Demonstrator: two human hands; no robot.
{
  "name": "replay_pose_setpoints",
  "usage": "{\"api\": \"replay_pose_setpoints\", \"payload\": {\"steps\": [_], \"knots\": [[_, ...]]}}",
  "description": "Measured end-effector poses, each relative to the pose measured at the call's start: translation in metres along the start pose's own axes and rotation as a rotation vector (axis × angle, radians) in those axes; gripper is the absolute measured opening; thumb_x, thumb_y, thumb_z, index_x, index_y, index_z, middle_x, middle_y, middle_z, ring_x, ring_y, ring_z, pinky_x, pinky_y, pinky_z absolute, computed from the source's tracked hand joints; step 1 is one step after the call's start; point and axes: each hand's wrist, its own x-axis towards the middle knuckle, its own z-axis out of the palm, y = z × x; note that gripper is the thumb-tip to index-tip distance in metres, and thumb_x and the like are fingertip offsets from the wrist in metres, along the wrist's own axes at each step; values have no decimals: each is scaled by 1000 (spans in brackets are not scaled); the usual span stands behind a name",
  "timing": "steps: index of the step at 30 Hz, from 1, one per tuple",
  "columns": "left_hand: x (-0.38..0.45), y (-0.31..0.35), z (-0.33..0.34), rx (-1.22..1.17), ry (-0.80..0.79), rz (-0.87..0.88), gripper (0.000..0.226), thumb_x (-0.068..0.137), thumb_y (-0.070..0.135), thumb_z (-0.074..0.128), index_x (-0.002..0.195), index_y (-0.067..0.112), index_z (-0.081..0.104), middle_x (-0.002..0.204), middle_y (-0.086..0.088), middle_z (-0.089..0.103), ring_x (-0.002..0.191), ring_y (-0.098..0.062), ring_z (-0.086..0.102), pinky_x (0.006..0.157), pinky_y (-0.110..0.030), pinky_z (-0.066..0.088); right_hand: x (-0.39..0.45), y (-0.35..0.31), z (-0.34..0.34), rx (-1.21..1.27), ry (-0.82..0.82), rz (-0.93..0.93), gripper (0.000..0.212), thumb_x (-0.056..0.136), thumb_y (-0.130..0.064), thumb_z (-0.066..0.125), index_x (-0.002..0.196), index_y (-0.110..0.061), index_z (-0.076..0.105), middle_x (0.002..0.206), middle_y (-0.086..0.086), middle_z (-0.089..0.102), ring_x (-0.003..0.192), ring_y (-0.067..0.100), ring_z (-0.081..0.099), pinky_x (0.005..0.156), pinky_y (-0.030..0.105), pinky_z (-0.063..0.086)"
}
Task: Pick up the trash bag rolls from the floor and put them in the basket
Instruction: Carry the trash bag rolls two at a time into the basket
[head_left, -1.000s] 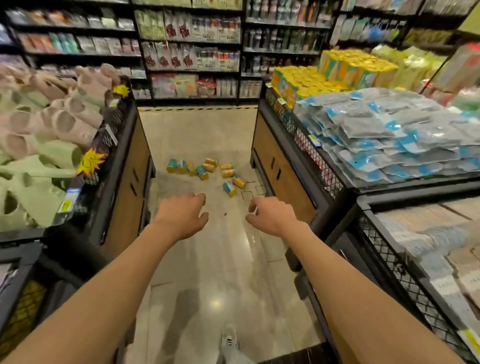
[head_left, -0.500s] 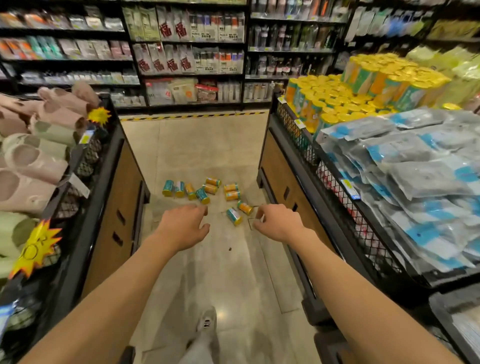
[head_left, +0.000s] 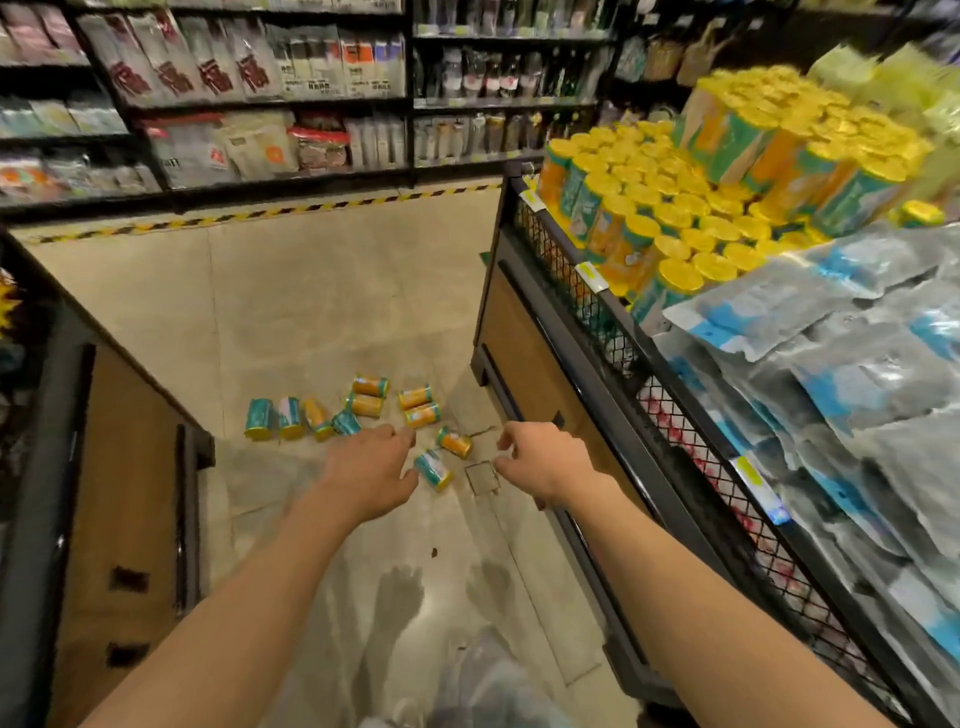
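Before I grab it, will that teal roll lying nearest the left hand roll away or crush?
The teal roll lies on its side on the smooth floor, so a nudge would likely roll it. It looks small and compact, so probably light and firm. The left hand is not yet touching it.

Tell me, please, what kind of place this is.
Most likely a shop aisle: shelves of packaged goods line the back wall, a wire display bin holds stacked yellow-capped rolls, and price tags hang along its edge.
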Motion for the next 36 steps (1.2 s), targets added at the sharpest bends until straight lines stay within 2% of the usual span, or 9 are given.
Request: {"api": "replay_pose_setpoints", "payload": {"steps": [3, 8, 14, 18, 22, 25, 29, 32, 36], "knots": [[64, -18, 3, 4, -48, 31, 49, 94, 52, 48, 136, 26, 48, 129, -1, 59, 119, -24, 58, 84, -40, 54, 69, 7, -8, 6, -33, 13, 26, 92, -42, 56, 113, -28, 59, 107, 0, 68, 88, 26, 68, 85, 44, 56], [175, -44, 28, 104, -157, 79, 49, 92, 47, 51, 134, 23, 45, 127, -4, 56, 119, -27, 55, 88, -41, 50, 185, 29, -8, -40, -105, 16, 44, 94, -45, 56, 134, -27, 53, 128, 1, 62, 113, 26, 62, 91, 45, 53], [294, -71, 101, 151, -257, 200, 56, 88, 43, 55, 138, 22, 43, 130, -5, 53, 120, -29, 52, 93, -43, 47, 321, 54, 28, -19, -129, 50, 44, 93, -45, 57, 133, -27, 52, 130, -1, 61, 115, 25, 61, 91, 43, 53], [377, -97, 197, 201, -303, 273, 67, 90, 39, 57, 149, 20, 31, 142, -8, 45, 126, -32, 46, 97, -44, 41, 420, 75, 103, -41, -142, 38, 52, 92, -43, 55, 141, -30, 45, 133, 5, 60, 121, 30, 58, 90, 40, 48], [463, -116, 328, 251, -322, 339, 68, 90, 38, 57, 149, 20, 29, 148, -10, 38, 130, -33, 42, 97, -45, 40, 528, 104, 214, -59, -131, 31, 61, 94, -42, 58, 148, -21, 40, 133, 12, 59, 122, 36, 56, 90, 42, 46], [518, -121, 430, 219, -330, 366, 73, 84, 37, 65, 147, 21, 32, 146, -9, 40, 130, -32, 43, 98, -45, 42, 603, 127, 307, -95, -117, 19, 56, 90, -40, 61, 139, -21, 44, 133, 10, 57, 122, 34, 56, 93, 45, 48], [560, -122, 547, 282, -321, 476, 84, 80, 38, 70, 150, 22, 26, 155, -13, 31, 137, -34, 36, 103, -46, 39, 683, 153, 415, -18, -109, 38, 63, 88, -46, 64, 141, -22, 40, 144, 10, 49, 133, 36, 47, 103, 46, 43], [578, -124, 609, 329, -318, 579, 90, 78, 40, 75, 151, 24, 25, 159, -15, 25, 144, -34, 28, 111, -50, 31, 722, 173, 466, -53, -71, 68, 68, 89, -50, 62, 145, -21, 36, 145, 11, 45, 132, 36, 45, 101, 45, 41], [595, -128, 659, 389, -324, 701, 103, 75, 42, 80, 154, 25, 16, 158, -14, 25, 147, -35, 22, 117, -54, 21, 755, 191, 504, -72, -82, 54, 81, 86, -52, 68, 150, -19, 30, 145, 13, 39, 133, 37, 43, 101, 44, 39]]}}
